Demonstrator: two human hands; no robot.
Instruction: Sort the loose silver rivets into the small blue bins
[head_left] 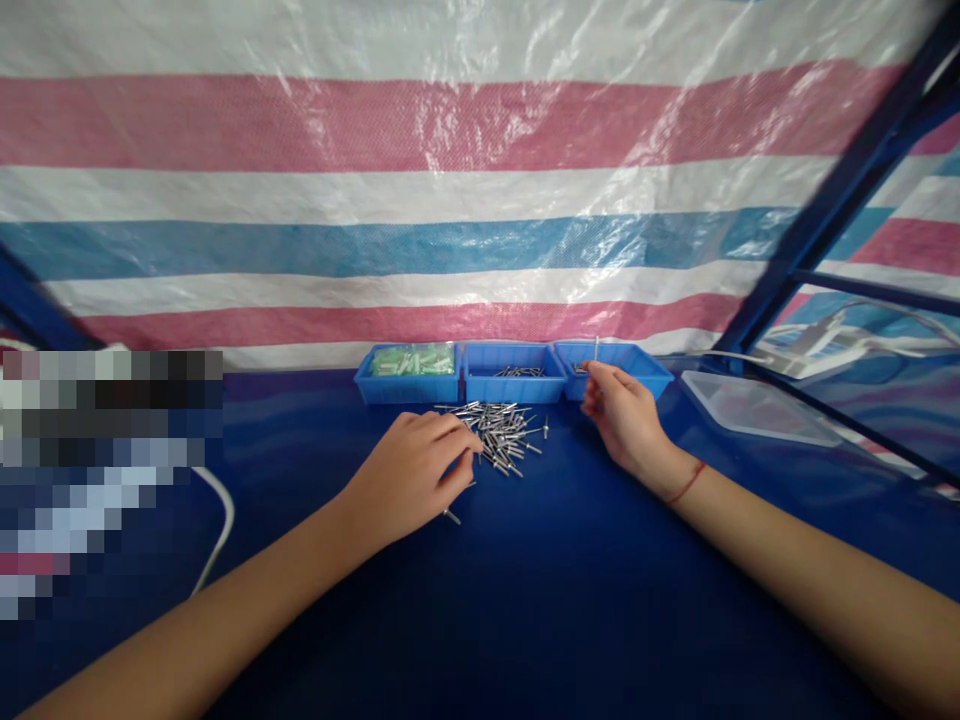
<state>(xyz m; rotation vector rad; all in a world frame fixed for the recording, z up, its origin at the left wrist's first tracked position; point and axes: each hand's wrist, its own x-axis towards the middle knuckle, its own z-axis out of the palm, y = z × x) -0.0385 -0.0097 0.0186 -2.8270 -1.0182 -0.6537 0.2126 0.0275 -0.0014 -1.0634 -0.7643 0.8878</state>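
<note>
A pile of silver blind rivets (501, 432) lies on the dark blue tabletop. At its left edge is my left hand (420, 465), thumb and forefinger closed together; whatever is between the tips cannot be made out. My right hand (626, 415) pinches a single rivet (596, 348), held upright over the right blue bin (646, 372). A few rivets show inside that bin, partly behind my fingers. More rivets rest in the middle blue bin (514, 389). Green and white pieces in clear plastic fill the left blue bin (409, 390). One loose rivet (452, 517) lies below my left hand.
A translucent plastic lid (757, 408) lies right of the bins. Behind it is a white power strip (814, 350) with cables, beside a dark blue metal frame (840, 210). A striped tarp (420, 130) hangs at the back. On the left, a white cable (223, 510) curves beside a blurred-out area.
</note>
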